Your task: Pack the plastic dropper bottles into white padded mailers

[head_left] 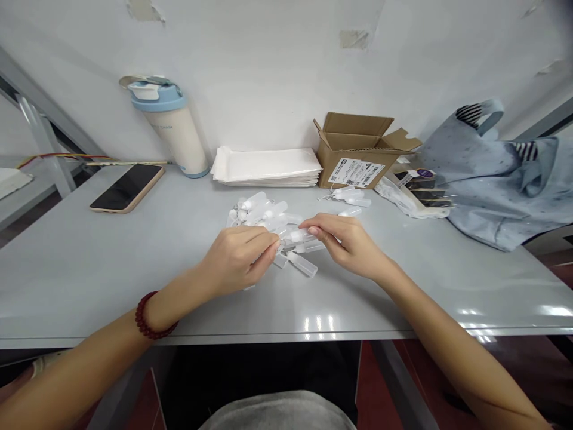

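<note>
Several small translucent plastic bottles [258, 214] with white caps and thin rings lie in a loose pile on the grey table [170, 263]. At the pile's near left side, my left hand [244, 257] is closed in a pinch. What sits between its thumb and forefinger is too small to make out; it may be a thin ring. My right hand [347, 242] is closed with thumb and fingertips on one small plastic bottle [299, 236], whose cap end points towards my left hand. Just in front of both hands, another bottle [302, 264] lies flat on the table.
Behind the pile rests a stack of white packets [268, 165], beside an open cardboard box [353, 158]. A few more bottles [351, 194] lie before the box. A phone [128, 188] and a tumbler [174, 131] are on the left; a light-blue bag [496, 179] is on the right.
</note>
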A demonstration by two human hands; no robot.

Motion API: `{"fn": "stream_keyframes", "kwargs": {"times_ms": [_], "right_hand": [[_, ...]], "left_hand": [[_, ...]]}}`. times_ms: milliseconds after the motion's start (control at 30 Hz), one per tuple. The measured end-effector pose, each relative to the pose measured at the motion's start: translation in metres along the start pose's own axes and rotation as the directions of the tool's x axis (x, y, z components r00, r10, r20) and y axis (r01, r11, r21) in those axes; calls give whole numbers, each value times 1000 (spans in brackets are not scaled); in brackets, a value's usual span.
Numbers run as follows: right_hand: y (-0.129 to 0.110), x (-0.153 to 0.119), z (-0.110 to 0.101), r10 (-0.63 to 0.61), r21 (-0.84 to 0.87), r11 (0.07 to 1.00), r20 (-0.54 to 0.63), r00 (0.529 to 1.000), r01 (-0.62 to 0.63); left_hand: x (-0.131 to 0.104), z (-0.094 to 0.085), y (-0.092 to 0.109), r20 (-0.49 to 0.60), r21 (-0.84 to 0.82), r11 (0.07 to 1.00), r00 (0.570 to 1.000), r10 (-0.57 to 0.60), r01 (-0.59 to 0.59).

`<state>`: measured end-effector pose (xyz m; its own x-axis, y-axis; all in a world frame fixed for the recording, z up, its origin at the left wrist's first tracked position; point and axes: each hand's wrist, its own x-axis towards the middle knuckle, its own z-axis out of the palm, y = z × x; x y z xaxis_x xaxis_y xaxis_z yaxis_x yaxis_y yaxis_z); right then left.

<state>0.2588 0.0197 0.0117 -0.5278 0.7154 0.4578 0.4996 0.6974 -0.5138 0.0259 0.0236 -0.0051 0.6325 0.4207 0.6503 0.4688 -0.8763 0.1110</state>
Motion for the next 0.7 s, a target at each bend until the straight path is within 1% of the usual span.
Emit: {"fn": "stream_keyframes", "kwargs": {"times_ms": [133, 267, 433, 600, 700], "right_hand": [[0, 0, 2, -9, -7, 1000, -6, 1000, 9], [-1, 1, 3, -15, -4, 1000, -19, 1000, 15], [-2, 2, 1, -19, 0, 1000, -42, 999, 19], [0, 2, -2, -13, -12, 1000, -75, 997, 12], [1, 2, -3, -21, -14, 1000, -76, 997, 20]], "left_hand": [[-1, 3, 1, 10, -2, 1000, 1000, 3, -3], [0, 2, 1, -7, 1, 1000, 1000, -11, 11], [2, -1, 0, -28, -14, 999, 998, -49, 49], [2, 0, 1, -54, -64, 994, 994, -93, 90], [3, -1, 3, -45, -98, 988, 991, -124, 119]]}}
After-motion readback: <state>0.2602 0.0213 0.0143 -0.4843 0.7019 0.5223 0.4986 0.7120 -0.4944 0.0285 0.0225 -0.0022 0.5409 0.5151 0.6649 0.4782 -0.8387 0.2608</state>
